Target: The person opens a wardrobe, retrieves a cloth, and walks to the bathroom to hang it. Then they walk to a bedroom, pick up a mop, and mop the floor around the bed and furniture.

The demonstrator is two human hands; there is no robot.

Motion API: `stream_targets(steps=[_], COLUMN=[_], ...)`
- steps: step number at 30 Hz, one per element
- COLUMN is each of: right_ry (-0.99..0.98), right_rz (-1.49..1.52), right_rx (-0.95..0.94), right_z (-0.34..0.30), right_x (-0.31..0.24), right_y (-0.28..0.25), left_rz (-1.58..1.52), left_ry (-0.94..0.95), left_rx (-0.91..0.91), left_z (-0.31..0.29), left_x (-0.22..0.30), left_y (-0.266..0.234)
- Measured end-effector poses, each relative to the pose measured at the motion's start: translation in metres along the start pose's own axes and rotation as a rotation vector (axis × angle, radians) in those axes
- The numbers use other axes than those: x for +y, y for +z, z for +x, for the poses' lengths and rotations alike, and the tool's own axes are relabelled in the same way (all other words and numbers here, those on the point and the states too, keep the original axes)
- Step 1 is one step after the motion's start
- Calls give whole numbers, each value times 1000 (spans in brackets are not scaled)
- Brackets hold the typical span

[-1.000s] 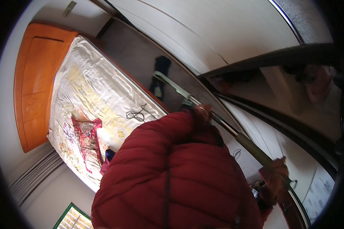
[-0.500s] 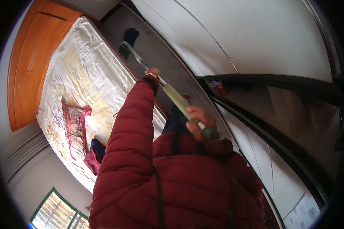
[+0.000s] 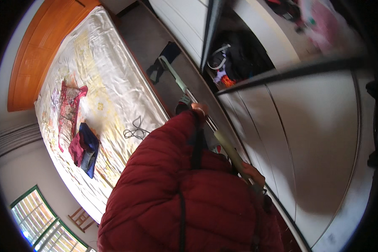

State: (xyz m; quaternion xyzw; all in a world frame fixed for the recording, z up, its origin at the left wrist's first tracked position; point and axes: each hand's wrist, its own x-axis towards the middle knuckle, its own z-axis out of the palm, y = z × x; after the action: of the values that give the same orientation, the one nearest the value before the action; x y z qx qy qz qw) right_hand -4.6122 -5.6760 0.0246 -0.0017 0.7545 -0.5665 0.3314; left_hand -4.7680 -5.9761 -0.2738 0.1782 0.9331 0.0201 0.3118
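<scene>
A long mop (image 3: 229, 148) with a pale green and metal pole slants across the view, its dark mop head (image 3: 170, 51) on the grey floor. My left hand (image 3: 200, 108) is closed around the metal part in the middle of the pole. Lower down, near the pole's top end, my right hand (image 3: 253, 173) grips it below the green sleeve. The red padded jacket sleeve hides most of my left forearm. My shoes show only in part beside the pole.
To the left stands a bed (image 3: 113, 84) with a shiny pale sheet, a patterned cloth (image 3: 69, 107), folded dark clothes (image 3: 88, 147) and a thin cable (image 3: 136, 131). A white wardrobe (image 3: 319, 126) on the right has an open compartment with black clothes (image 3: 239, 54) inside. The floor strip between is narrow.
My view has turned and shifted, bringing the wardrobe's open compartment into sight. The mop and both hands now appear further right and lower, with both hands still on the pole.
</scene>
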Motion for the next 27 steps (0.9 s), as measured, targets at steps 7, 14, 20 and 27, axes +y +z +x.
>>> stream_targets(steps=[7,14,20,27], right_ry=[-88,-213,-162,170], right_rz=[72,-187,-224,68], right_rx=[196,598,651,110], right_z=[-196,-290,-294,-169], right_x=[11,-59,-38,-32], right_y=[-49,-84,-116,-63], left_rz=[-90,-595,-801,-177], left_ry=[319,632,547,-42], left_rx=[-207,-28,-204,-285], left_z=[-89,-115,-139,-101], left_x=[190,315,333,194], left_y=[-6,-2,-31,-1])
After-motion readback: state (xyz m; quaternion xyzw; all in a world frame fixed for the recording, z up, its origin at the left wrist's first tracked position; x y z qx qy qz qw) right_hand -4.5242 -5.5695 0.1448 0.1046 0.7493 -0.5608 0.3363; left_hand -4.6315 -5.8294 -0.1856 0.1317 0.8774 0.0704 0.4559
